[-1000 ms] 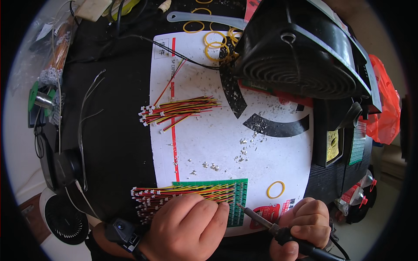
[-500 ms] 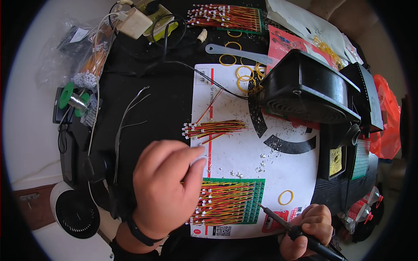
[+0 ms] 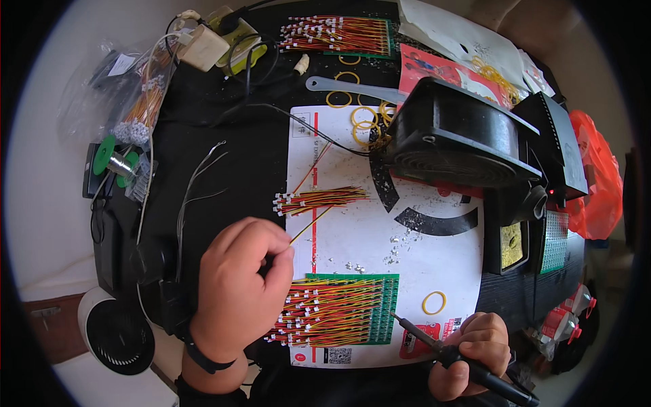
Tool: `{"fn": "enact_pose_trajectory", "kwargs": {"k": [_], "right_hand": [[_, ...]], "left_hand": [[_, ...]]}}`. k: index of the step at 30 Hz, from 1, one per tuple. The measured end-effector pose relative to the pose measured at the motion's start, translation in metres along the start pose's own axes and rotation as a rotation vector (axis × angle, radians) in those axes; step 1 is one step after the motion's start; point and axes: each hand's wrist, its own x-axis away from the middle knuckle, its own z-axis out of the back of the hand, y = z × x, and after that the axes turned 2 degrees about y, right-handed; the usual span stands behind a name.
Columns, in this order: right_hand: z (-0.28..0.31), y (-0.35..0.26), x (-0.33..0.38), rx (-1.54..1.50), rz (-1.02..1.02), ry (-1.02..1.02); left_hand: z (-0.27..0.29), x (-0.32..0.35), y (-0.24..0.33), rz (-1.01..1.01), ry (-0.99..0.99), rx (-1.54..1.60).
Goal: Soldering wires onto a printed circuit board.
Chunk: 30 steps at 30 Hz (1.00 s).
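Seen from above: a crowded black soldering bench, with two bare hands coming in from the lower edge.

The left hand (image 3: 237,285) is curled, thumb and fingertips pinching the near end of a thin yellow wire lead (image 3: 308,226) that slants up and away to the right over a white paper sheet (image 3: 380,237). Just right of this hand, touching the sheet's near edge, lies a green strip (image 3: 359,305) carrying a dense row of red-and-yellow wire leads with small white connectors. Beyond the fingertips sits a looser bundle of the same leads (image 3: 319,199), with bare white paper between the two groups — the only open room near the hand.

The right hand (image 3: 471,349) is clenched around the black handle of a soldering iron (image 3: 434,344), its tip pointing up-left and ending just at the green strip's right edge. A yellow rubber band (image 3: 434,302) lies just beyond this hand on the sheet.

Far past the right hand a black fan housing (image 3: 461,146) overlaps the sheet's far right corner, and an orange plastic bag (image 3: 597,176) hangs at the bench's right edge. Far beyond the left hand are a green solder spool (image 3: 112,159) and a clear bag of connectors (image 3: 139,112) near the left edge. At its near left, a white round fan (image 3: 115,332) sits off the black mat. A red printed card (image 3: 434,64) lies at the far side, by a second green strip of leads (image 3: 339,34).
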Motion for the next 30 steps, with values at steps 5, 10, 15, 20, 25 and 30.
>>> {"fn": "enact_pose_trajectory", "kwargs": {"k": [5, 10, 15, 20, 25, 30], "right_hand": [[0.0, -0.001, -0.017, -0.193, 0.06, -0.178], [-0.001, 0.006, 0.002, -0.023, 0.036, 0.035], [-0.002, -0.002, -0.016, -0.119, 0.02, -0.084], [0.001, -0.007, -0.024, -0.156, 0.015, -0.212], [0.0, -0.006, -0.027, -0.161, 0.018, -0.242], [0.001, -0.007, -0.027, -0.158, 0.014, -0.254]], "left_hand": [[0.011, 0.009, 0.016, 0.196, -0.064, 0.234], [0.006, 0.015, 0.025, 0.019, -0.163, 0.324], [0.004, 0.024, 0.03, -0.018, -0.326, 0.47], [-0.015, 0.033, 0.041, -0.113, -0.146, 0.372], [-0.023, 0.038, 0.048, -0.205, -0.122, 0.259], [-0.026, 0.044, 0.046, -0.311, -0.164, 0.191]]}}
